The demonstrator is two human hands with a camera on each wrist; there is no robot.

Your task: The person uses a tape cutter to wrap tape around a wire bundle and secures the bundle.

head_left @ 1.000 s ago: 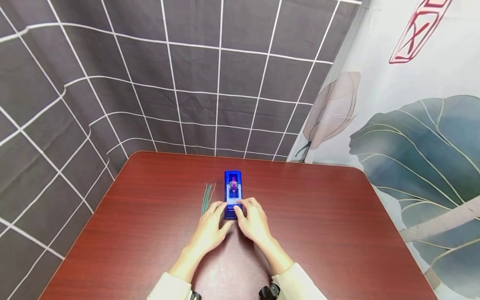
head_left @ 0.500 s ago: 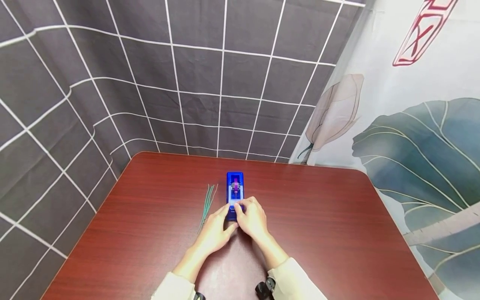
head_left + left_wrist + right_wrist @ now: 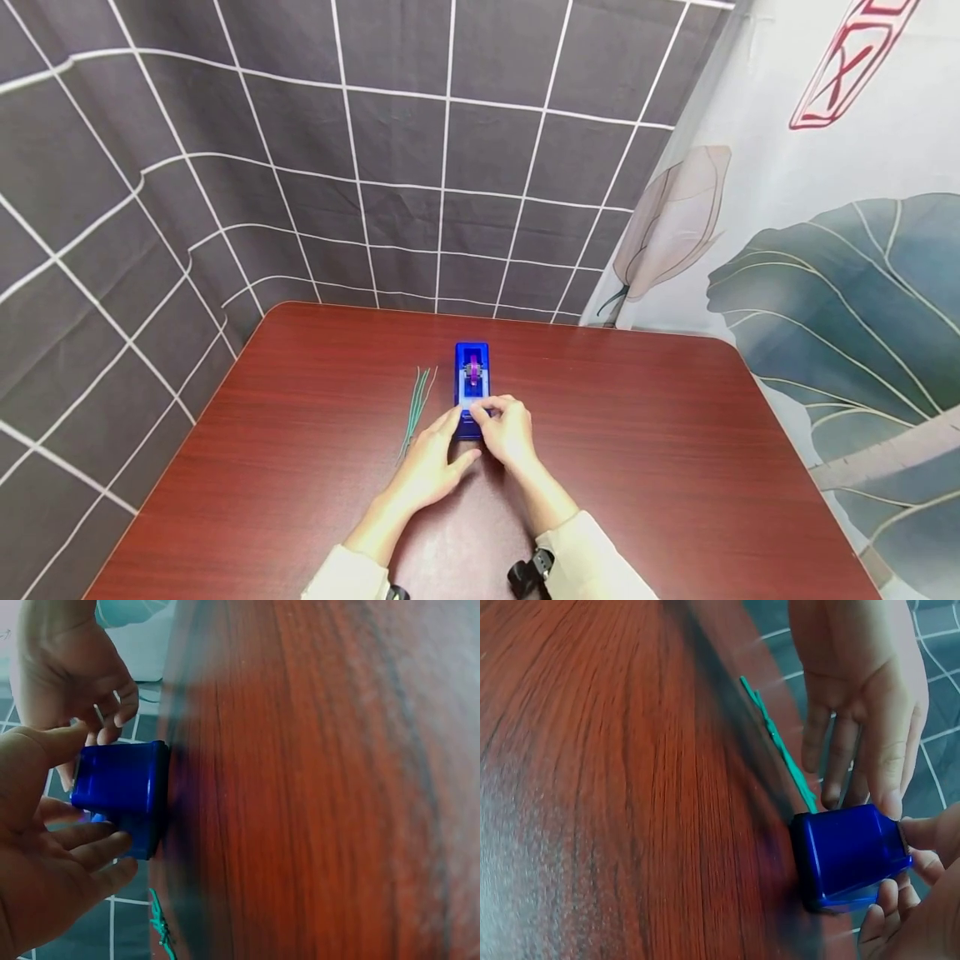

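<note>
A blue tape dispenser (image 3: 471, 395) with a purple roll inside stands upright on the table. My left hand (image 3: 429, 468) rests its nearly straight fingers along the dispenser's left side, the thumb apart behind the near end. With thumb and index finger together, my right hand (image 3: 510, 433) pinches at the top of the near end; no tape strip can be made out there. In the right wrist view, that hand's other fingers curl by the dispenser's side (image 3: 851, 847). The left wrist view shows the dispenser's near face (image 3: 120, 776) between both hands.
Several thin green ties (image 3: 416, 410) lie just left of the dispenser. The reddish-brown wooden table (image 3: 637, 467) meets a dark checked curtain (image 3: 390, 133) at the back and left, and a leaf-patterned white curtain (image 3: 795, 167) on the right.
The right hand's fingers have drawn in slightly at the near end. My left thumb has moved a little away from the dispenser. The view has shifted slightly; the dispenser stays in place.
</note>
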